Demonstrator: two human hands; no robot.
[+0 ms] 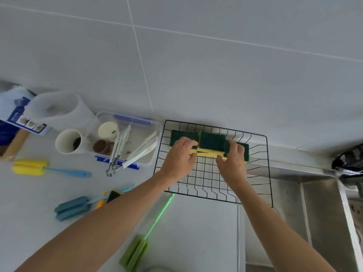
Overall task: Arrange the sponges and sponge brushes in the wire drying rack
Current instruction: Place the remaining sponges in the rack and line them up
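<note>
Rack: I see the black wire rack (261, 191) on the tabletop (192, 228), its far edge against the tiled wall (196, 65), its right part over the steel sink (322, 211)
Sponges: I count three green-and-yellow sponges (212, 141) in a row along the rack's far side, green faces towards me, the middle one overlapping its neighbours
Left hand: my left hand (179, 160) rests on the left sponge, fingers (189, 143) curled over its top edge and the thumb at the yellow side below, so it grips that sponge
Right hand: my right hand (232, 163) is at the right sponge, fingers (233, 147) laid over its green face and the thumb down at the yellow edge; it looks like a pinch on that sponge
Yellow brush: a yellow brush (29, 166) with a blue handle lies on the tabletop far left, well apart from the rack
Blue brush: a blue brush (71, 208) lies near my left forearm, its handle running under the arm
Fourth sponge: another sponge (113, 195) peeks out just beside the blue brush handle, partly hidden by the arm
Green brush: a green brush (135, 252) lies near the bottom, its handle tip touching the rack's near left corner
Tub: a clear tub (155, 126) left of the rack holds tongs (119, 146) and small cups
Cup: a white cup (67, 141) stands left of the tub
</note>
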